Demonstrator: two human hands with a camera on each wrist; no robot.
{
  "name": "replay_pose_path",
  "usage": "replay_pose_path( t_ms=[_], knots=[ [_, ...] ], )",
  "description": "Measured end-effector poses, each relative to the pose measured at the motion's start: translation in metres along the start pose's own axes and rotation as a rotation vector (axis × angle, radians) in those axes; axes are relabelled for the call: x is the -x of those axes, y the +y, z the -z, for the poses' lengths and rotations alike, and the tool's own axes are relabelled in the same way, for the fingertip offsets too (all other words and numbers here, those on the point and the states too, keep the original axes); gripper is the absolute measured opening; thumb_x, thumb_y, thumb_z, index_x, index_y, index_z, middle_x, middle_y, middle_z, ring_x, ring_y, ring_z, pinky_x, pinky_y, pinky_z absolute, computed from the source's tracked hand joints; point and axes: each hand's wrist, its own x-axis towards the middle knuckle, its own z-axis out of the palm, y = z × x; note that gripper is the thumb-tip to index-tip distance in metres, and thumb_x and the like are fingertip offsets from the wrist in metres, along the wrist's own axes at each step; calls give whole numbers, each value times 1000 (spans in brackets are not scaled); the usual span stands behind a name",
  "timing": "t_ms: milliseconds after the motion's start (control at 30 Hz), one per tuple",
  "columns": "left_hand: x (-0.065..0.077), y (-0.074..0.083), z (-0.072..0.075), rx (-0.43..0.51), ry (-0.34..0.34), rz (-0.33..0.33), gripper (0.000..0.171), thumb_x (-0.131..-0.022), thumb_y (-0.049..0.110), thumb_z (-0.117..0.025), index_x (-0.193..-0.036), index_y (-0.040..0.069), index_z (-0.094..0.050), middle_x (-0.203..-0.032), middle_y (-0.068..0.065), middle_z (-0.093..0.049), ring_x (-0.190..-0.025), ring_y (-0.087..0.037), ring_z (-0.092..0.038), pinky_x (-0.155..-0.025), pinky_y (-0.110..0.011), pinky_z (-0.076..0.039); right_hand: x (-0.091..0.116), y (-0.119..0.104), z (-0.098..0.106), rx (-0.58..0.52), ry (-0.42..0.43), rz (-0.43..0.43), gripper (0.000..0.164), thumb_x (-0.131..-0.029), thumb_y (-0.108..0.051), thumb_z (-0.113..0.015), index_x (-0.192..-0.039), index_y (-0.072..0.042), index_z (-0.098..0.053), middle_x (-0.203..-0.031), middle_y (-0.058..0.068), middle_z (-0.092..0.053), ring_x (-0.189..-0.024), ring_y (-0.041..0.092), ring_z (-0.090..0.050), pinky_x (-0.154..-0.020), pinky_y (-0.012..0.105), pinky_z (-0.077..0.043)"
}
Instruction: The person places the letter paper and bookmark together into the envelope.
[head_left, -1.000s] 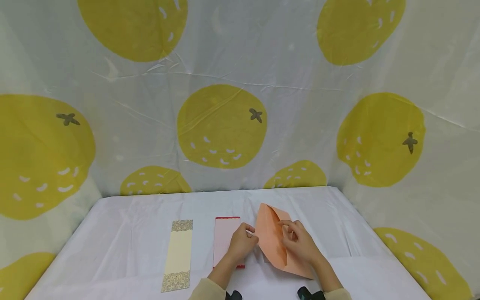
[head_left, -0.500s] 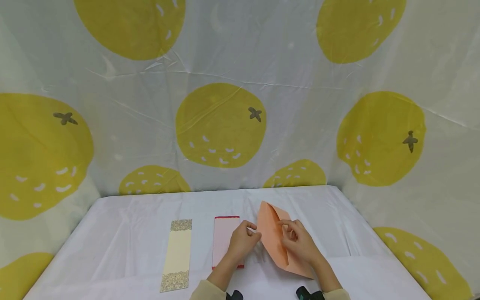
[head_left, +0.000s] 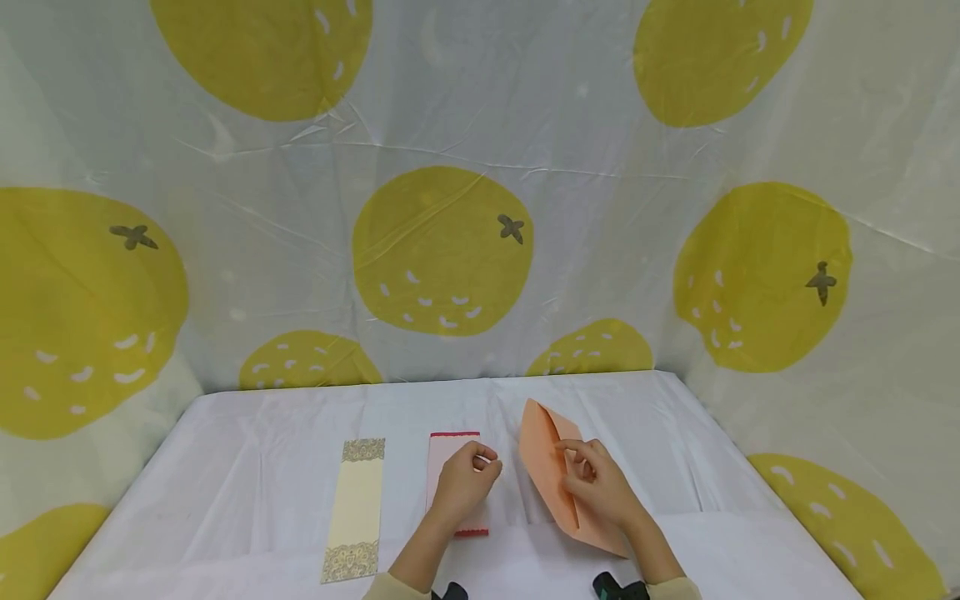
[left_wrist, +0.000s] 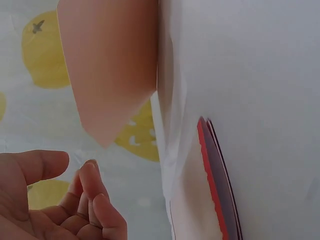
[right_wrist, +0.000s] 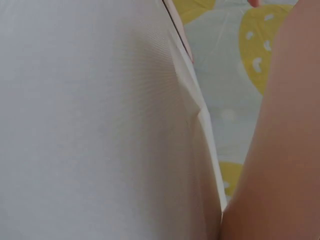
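Note:
A peach-coloured envelope stands tilted on its edge above the white table, with a long slit-like opening facing left. My right hand pinches the envelope at the right side of this opening. My left hand hovers to the left, apart from the envelope, over a pale pink card with red ends. In the left wrist view, the left hand has thumb and fingers loosely bent with nothing between them, and the envelope is beyond the fingertips. The right wrist view does not show the right hand's fingers.
A cream card with patterned gold ends lies flat left of the pink card. The white-covered table meets a fruit-printed cloth behind and at both sides. A dark wrist device sits at each wrist.
My left hand has moved left, away from the envelope's left side and over the pink card. The envelope's left side has swung slightly right. My right hand has stayed in place.

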Motion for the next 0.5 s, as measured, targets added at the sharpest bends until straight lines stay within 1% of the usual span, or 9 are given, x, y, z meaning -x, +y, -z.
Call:
replay_pose_path(
  t_ms=[67, 133, 233, 400, 500],
  knots=[
    [-1, -4, 7, -12, 23, 1, 12, -87, 14, -65, -95, 6, -64, -80, -1, -57, -72, -15, -54, -63, -32, -45, -2, 15, -2, -10, -2, -8, 42, -77, 2, -70, -118, -5, -65, -88, 13, -43, -71, 25, -42, -61, 26, -36],
    [-2, -7, 12, -11, 41, 15, 11, -87, 13, -65, -95, 5, -64, -81, -1, -57, -72, -15, -54, -63, -32, -46, -3, 28, -4, -14, 3, -8, 42, -78, -1, -72, -119, -9, -65, -89, 10, -43, -72, 20, -41, -62, 26, -36],
    [-3, -11, 18, -5, 65, 40, 11, -89, 13, -64, -96, 5, -64, -80, -1, -57, -71, -15, -55, -63, -31, -46, -5, 40, -6, -5, 15, -10, 43, -77, -2, -73, -119, -11, -66, -90, 8, -43, -72, 17, -40, -61, 26, -36],
    [-4, -15, 26, 24, 94, 108, 13, -91, 13, -63, -99, 3, -63, -82, -4, -56, -71, -16, -56, -64, -30, -48, -1, 12, -2, 2, 7, -5, 41, -77, 4, -71, -118, -2, -64, -89, 13, -43, -70, 25, -41, -61, 26, -35],
    [-5, -20, 31, 43, 122, 147, 15, -92, 13, -62, -101, 2, -62, -84, -5, -56, -73, -17, -57, -66, -30, -50, 0, 3, -1, 10, -1, -7, 41, -78, 4, -70, -118, 0, -64, -89, 13, -44, -70, 26, -41, -61, 25, -35]
  ],
)
